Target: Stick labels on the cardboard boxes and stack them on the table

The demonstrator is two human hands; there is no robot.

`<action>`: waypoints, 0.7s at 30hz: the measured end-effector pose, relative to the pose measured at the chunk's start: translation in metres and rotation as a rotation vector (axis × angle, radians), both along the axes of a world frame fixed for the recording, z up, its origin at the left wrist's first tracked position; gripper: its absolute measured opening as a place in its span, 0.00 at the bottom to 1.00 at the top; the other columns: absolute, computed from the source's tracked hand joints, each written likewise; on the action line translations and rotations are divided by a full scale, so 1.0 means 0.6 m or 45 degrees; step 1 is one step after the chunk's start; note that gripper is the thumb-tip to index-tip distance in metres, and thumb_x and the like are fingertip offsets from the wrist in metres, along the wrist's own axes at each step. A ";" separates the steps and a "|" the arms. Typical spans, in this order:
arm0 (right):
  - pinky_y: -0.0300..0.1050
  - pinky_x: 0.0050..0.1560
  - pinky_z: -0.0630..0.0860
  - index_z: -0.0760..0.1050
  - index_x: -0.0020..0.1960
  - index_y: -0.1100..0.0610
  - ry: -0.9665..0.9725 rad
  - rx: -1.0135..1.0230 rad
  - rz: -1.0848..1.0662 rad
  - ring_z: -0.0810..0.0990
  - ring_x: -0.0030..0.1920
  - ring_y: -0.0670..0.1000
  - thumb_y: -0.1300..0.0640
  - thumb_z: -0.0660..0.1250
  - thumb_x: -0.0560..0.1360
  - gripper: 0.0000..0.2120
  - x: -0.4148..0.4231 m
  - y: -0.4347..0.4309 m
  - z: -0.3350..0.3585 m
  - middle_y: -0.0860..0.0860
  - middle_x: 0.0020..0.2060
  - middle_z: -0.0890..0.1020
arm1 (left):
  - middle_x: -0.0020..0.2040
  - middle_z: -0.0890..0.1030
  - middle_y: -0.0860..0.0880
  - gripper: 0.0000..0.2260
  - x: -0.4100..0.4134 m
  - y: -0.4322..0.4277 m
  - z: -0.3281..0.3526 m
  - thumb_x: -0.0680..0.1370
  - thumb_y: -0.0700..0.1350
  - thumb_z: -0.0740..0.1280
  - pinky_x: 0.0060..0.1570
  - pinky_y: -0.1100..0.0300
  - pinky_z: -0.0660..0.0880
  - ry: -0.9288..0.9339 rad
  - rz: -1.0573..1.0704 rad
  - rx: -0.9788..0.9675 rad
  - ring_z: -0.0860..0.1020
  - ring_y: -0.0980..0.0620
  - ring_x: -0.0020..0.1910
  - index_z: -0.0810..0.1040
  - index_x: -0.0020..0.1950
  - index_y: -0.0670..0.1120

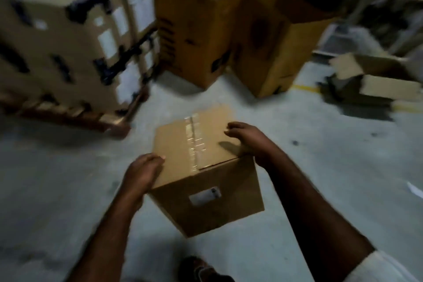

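Grey concrete floor ran under everything, and nearest the camera one dark shoe showed at the bottom edge. One pale sleeve covered the right upper arm.

Two bare forearms reached forward to one sealed cardboard box, held between both hands and tilted, its near face turned toward the camera. The left hand gripped the near left top edge, its fingers curled over onto the lid. The right hand clasped the right top edge, fingers bent down onto the lid. One strip of clear tape ran along the lid's seam. One white label sat on the near face, roughly in its middle. Whether the box's underside touched the floor could not be told.

Farther off on the left, one wooden pallet carried a stack of boxes bearing white labels, too blurred to count. Beyond the held box stood two tall open cartons side by side, the left carton and the right carton. One short yellow line marked the floor by the right carton. To the far right lay one low open box, flaps spread. One white scrap lay at the right edge.
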State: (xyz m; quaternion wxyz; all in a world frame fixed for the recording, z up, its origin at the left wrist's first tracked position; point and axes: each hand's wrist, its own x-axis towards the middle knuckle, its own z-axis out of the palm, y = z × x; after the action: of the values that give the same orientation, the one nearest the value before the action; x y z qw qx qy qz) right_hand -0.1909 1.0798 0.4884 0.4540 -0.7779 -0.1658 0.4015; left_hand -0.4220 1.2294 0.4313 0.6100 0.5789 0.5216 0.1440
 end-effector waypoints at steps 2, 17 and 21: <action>0.45 0.47 0.73 0.78 0.64 0.49 -0.002 0.064 -0.234 0.75 0.54 0.48 0.50 0.67 0.78 0.15 0.004 -0.094 0.058 0.45 0.56 0.79 | 0.56 0.81 0.44 0.08 0.032 -0.020 0.053 0.77 0.49 0.70 0.51 0.51 0.75 -0.107 -0.144 -0.006 0.79 0.45 0.53 0.80 0.55 0.50; 0.26 0.31 0.71 0.76 0.65 0.63 -0.271 0.316 -1.422 0.75 0.43 0.40 0.64 0.65 0.79 0.15 -0.157 -0.718 0.204 0.54 0.56 0.79 | 0.50 0.76 0.52 0.12 0.249 -0.517 0.222 0.82 0.40 0.63 0.32 0.69 0.77 -0.460 -1.248 -0.129 0.75 0.57 0.45 0.74 0.64 0.47; 0.26 0.35 0.73 0.75 0.67 0.58 -0.296 0.265 -1.612 0.76 0.48 0.44 0.60 0.66 0.79 0.17 -0.195 -0.856 0.213 0.53 0.60 0.79 | 0.58 0.78 0.50 0.13 0.282 -0.660 0.238 0.80 0.43 0.66 0.40 0.67 0.75 -0.491 -1.540 -0.089 0.75 0.61 0.48 0.77 0.65 0.47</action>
State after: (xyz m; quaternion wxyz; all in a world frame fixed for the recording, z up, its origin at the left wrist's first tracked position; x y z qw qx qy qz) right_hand -0.3079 0.5664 0.6159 0.6549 -0.7154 0.2385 -0.0484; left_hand -0.2529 0.8337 0.5739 0.6851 0.7145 -0.0123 -0.1414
